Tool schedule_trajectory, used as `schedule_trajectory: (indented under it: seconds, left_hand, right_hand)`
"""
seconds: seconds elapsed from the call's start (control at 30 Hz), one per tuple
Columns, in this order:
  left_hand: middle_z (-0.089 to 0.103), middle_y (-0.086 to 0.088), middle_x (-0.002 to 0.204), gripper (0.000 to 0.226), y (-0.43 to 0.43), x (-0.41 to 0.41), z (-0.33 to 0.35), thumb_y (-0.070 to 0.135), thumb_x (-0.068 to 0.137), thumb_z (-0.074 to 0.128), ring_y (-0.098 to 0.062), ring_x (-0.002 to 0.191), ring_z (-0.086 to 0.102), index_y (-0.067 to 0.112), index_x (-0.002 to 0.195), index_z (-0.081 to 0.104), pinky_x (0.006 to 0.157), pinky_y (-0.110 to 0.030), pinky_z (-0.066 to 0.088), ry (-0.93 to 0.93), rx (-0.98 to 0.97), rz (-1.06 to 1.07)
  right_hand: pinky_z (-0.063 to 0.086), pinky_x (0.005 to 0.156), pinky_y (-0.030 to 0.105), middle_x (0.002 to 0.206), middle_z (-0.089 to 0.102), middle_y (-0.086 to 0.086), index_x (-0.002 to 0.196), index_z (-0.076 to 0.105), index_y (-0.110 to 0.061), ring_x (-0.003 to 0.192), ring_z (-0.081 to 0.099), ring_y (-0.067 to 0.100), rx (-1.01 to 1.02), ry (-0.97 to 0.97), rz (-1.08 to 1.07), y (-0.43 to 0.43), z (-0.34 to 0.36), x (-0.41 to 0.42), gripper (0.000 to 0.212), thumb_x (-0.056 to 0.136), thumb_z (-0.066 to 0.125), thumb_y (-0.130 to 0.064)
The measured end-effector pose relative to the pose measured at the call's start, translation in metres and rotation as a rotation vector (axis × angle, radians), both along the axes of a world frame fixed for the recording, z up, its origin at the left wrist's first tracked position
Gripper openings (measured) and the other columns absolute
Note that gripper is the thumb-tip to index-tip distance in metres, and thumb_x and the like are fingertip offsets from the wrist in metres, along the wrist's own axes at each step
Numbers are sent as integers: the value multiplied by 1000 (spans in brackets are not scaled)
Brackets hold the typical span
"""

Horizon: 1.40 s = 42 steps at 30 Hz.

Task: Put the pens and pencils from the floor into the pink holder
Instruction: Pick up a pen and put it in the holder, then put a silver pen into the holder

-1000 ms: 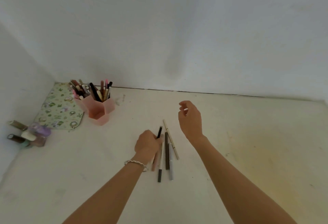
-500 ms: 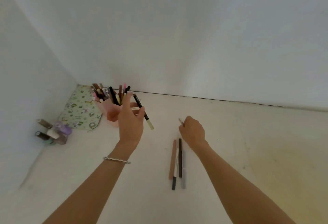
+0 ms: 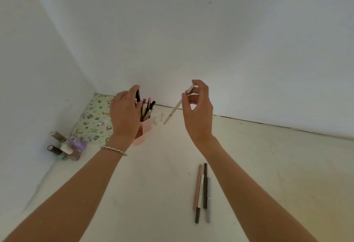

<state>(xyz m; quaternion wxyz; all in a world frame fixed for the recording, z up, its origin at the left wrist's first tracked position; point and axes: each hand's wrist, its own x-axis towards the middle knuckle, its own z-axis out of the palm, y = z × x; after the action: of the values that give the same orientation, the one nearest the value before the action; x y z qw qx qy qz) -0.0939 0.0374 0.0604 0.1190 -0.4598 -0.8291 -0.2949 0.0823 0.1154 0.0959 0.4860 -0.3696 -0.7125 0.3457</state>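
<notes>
two hands (image 3: 125,116) (image 3: 198,112), no legible writing

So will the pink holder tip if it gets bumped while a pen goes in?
Possibly: the pink holder looks tall and narrow, with many pens sticking well above the rim. It looks like thin plastic, so probably light. The left hand is right against it.

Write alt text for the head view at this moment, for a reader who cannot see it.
The left hand lowers a black pen into a pink holder full of pens, while the right hand holds a cream pencil in the air. Four more pens lie together on the pale floor near the right forearm.
</notes>
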Motion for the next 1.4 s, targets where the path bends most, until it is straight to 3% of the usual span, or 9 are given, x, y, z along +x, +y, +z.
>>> schedule_trajectory:
  seconds: [0.1,0.17,0.43,0.53,0.63,0.77,0.9,1.1,1.4]
  left_hand:
    - [57,-9,137,21,0,-7,-11,27,90,64,-31,132,44,15,102,76,106,-45,28,226,-169,16]
    - [52,-11,142,29,-3,-12,-10,31,94,58,-32,134,43,16,116,71,106,-45,28,261,-102,34]
    - [58,-6,129,41,-17,-26,27,5,84,53,-28,123,49,14,124,60,101,-40,35,129,221,33]
    - [60,-6,126,42,-26,-20,28,3,82,52,-27,120,50,12,121,62,100,-39,36,56,218,13]
    - [63,-5,118,36,-31,-1,21,-1,82,55,-25,111,55,11,115,65,94,-38,41,2,210,-14]
    - [66,3,97,21,-29,59,2,7,89,57,-15,88,62,16,106,65,80,-32,53,-380,-94,-135]
    - [70,2,98,16,-25,134,-36,15,87,58,-18,94,66,20,100,67,83,-31,53,-675,-503,-171]
    - [65,-5,111,26,-22,199,-75,35,97,48,-26,103,63,15,109,59,83,-33,48,-566,-737,-190]
    - [65,-7,109,22,-13,211,-83,30,97,50,-28,99,64,11,106,57,69,-28,41,-564,-720,-111]
  right_hand:
    - [53,74,18,94,59,-8,120,42,-32,81,65,7,4,15,17,-3,-5,-13,34,95,58,-17]
    - [52,74,15,92,59,-12,119,42,-33,81,66,6,-16,30,27,-5,-8,-25,34,95,59,-18]
    - [55,78,33,95,63,-7,116,49,-22,87,64,13,93,-150,121,-15,-34,-67,26,94,61,-13]
    - [51,89,43,115,67,9,105,70,-6,102,62,28,355,-334,120,-19,-53,-68,17,88,68,-8]
    - [42,101,38,136,54,12,118,66,-7,114,54,22,329,-289,49,-22,-60,-56,30,88,62,-10]
    - [46,96,44,131,49,2,120,57,-13,111,54,18,147,-199,-64,-11,-55,-20,35,88,46,-10]
    - [52,80,37,119,53,-3,112,60,-14,91,58,12,98,-207,-151,-2,-51,23,34,85,48,3]
    - [48,68,22,103,58,-6,96,64,-12,77,55,5,69,-253,-246,-2,-49,91,29,83,51,9]
    - [47,69,22,91,62,-6,95,66,-15,75,56,9,-192,-471,-227,-16,-64,150,21,86,52,-1]
